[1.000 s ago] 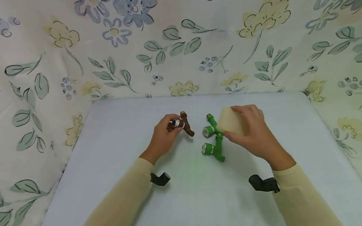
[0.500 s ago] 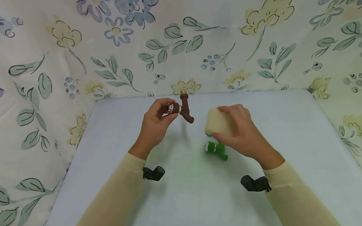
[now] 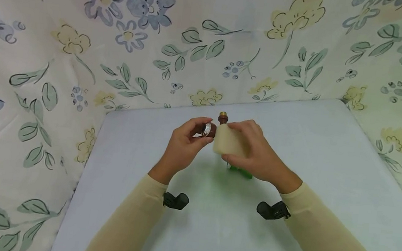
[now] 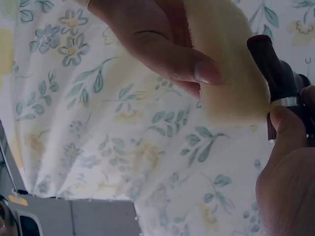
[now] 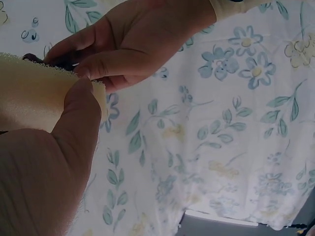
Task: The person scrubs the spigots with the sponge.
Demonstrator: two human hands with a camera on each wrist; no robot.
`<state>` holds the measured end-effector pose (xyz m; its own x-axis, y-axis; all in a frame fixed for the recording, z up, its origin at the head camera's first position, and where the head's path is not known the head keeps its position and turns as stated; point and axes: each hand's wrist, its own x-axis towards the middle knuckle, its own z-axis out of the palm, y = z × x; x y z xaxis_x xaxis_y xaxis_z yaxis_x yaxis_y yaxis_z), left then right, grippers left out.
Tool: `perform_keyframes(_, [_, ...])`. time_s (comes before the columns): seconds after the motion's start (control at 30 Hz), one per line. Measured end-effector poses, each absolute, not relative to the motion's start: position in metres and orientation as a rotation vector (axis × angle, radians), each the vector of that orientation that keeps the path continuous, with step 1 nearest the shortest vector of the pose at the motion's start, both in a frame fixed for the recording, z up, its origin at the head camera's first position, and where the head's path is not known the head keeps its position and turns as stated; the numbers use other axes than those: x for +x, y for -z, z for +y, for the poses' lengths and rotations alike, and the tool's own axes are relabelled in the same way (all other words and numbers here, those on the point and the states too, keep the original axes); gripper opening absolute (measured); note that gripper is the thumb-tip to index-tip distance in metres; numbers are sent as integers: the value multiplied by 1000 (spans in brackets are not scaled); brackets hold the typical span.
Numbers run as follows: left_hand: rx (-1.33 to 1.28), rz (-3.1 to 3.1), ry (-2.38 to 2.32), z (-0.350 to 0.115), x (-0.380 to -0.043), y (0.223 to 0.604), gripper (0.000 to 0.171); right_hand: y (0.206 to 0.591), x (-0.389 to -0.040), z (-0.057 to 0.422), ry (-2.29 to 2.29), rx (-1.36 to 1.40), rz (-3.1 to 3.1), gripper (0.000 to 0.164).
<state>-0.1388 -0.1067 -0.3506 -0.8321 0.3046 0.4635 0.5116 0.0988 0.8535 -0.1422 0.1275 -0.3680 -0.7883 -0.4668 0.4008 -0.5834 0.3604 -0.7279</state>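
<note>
A brown tap (image 3: 223, 119) with a brass-coloured threaded end is raised off the table. My left hand (image 3: 182, 145) pinches it by its silver-ended knob. My right hand (image 3: 258, 152) grips a pale yellow sponge (image 3: 230, 141), which covers much of the tap's body in the head view. Seen from the left wrist, the sponge (image 4: 229, 69) comes right up to the dark tap (image 4: 276, 73); contact cannot be told for certain. Below the sponge, part of a green tap (image 3: 242, 173) shows on the table. A second green tap seen earlier is hidden.
A pale cloth-covered table (image 3: 210, 235) lies under both hands. Behind it and along its sides hangs a white curtain (image 3: 117, 69) printed with flowers and leaves. Black wrist devices (image 3: 176, 201) sit on both sleeves.
My left hand lifted the brown tap, first leftward, then back right to the sponge. My right hand carried the sponge left from above the green taps to the brown tap.
</note>
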Motion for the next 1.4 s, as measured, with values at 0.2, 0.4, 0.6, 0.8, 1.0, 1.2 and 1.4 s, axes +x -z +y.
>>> perform_keyframes(0.2, [-831,-2211,1814,-105,-137,351,42,371,-144,126,-1394,998,-2469,69])
perform_keyframes(0.4, [-849,-2233,1802,-104,-134,349,40,372,-150,129,-1370,972,-2480,71])
perform_keyframes(0.6, [-910,-2220,1808,-100,-133,350,40,375,-159,136,-1404,909,-2478,68])
perform_keyframes(0.8, [-936,-2238,1758,-98,-134,352,40,381,-162,140,-1489,875,-2464,66])
perform_keyframes(1.0, [-978,-2276,1781,-101,-133,353,40,386,-169,144,-1412,828,-2482,67])
perform_keyframes(1.2, [-1024,-2297,1785,-101,-133,354,40,390,-173,147,-1430,760,-2495,66])
perform_keyframes(1.4, [-988,-2306,1804,-100,-134,356,41,395,-168,144,-1480,790,-2507,67])
